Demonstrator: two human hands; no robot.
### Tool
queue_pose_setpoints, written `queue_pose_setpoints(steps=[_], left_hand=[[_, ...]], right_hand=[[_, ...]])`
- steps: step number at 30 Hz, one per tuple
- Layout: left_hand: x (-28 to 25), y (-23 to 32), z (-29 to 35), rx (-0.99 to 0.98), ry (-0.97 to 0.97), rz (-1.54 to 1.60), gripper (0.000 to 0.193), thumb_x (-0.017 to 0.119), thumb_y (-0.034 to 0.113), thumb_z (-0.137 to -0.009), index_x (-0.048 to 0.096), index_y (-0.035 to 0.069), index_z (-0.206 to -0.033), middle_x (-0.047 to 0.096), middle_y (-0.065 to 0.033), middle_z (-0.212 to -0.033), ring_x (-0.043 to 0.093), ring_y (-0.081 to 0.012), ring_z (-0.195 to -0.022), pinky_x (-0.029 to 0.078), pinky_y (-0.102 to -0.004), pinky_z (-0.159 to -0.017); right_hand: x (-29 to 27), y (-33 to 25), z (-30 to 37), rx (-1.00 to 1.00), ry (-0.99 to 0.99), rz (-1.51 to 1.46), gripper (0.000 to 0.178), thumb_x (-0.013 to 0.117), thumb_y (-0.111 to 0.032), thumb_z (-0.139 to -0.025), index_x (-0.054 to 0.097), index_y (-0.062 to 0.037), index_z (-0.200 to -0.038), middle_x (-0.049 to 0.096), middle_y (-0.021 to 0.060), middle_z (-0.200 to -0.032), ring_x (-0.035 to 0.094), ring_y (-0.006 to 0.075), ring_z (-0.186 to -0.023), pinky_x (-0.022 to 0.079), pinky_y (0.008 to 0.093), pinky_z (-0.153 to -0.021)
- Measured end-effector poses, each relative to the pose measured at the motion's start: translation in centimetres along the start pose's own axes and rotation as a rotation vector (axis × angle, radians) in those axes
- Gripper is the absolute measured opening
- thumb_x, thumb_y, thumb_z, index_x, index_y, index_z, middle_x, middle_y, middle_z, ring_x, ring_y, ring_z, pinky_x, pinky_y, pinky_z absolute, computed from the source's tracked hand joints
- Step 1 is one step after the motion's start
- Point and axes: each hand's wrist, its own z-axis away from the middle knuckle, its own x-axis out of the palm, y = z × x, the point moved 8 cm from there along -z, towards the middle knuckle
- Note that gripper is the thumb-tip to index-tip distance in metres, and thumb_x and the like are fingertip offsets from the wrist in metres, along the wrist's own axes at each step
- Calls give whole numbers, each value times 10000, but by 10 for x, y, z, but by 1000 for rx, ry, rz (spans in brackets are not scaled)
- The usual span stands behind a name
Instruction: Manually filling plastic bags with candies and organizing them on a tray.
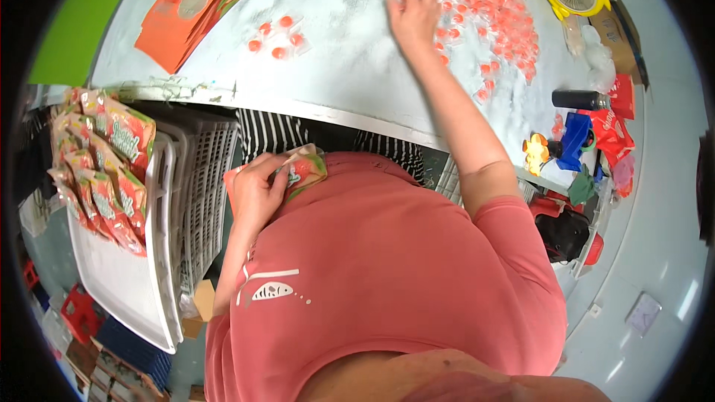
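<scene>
Head view: we see the left hand [257,190] clamped on a printed snack pouch [305,170] at the chest, below the worktable [350,67]. The right hand [412,15], fingers spread, rests on the wrapped orange candies [491,0] heaped on that table; raking them carelessly could push pieces over the table's edge.

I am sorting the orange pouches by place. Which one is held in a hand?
The pouch in the left hand, against the pink shirt. The others lie stacked on the table or filled in the white tray.
</scene>
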Motion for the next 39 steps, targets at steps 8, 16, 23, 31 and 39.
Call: queue_pose_setpoints(steps=[8,16,23,31,39], left_hand=[[5,6,-3,23,-36,-45,151,645,87,-847,728,79,-974,677,-76,-870,656,-288,-732,506,-357,-652],[6,4,-3,31,-28,-20,144,653,75,-866,729,69,-989,653,-87,-813,627,-271,-666,486,-336,-612],[8,13,-4,57,-33,-39,104,656,32,-862,715,20,-946,651,-99,-795,631,-233,-644,480,-294,-602],[11,11,-2,67,-59,-51,114,653,68,-875,724,48,-962,656,-92,-815,633,-270,-668,483,-314,-609],[15,9,-3,86,-32,-56,97,665,58,-865,726,44,-940,673,-94,-823,640,-244,-646,489,-299,-595]], right_hand=[[2,-5,20,-136,-251,175,392,583,-332,-946,623,-143,-1287,512,195,-1387,500,342,-1256,390,490,-1019],[-44,-28,58,102,-232,-520,350,513,-213,-998,603,-76,-1307,540,146,-1375,521,273,-1250,394,368,-1069],[-76,-7,75,198,-205,-516,279,493,-25,-955,666,-13,-1173,643,134,-1219,581,242,-1170,434,329,-1020],[-95,-22,79,166,-181,-502,277,536,26,-901,680,-41,-1128,651,134,-1178,606,295,-1118,458,352,-984],[-127,29,87,22,-232,185,275,696,-127,-834,696,-81,-1106,641,100,-1132,620,284,-941,488,379,-843]])
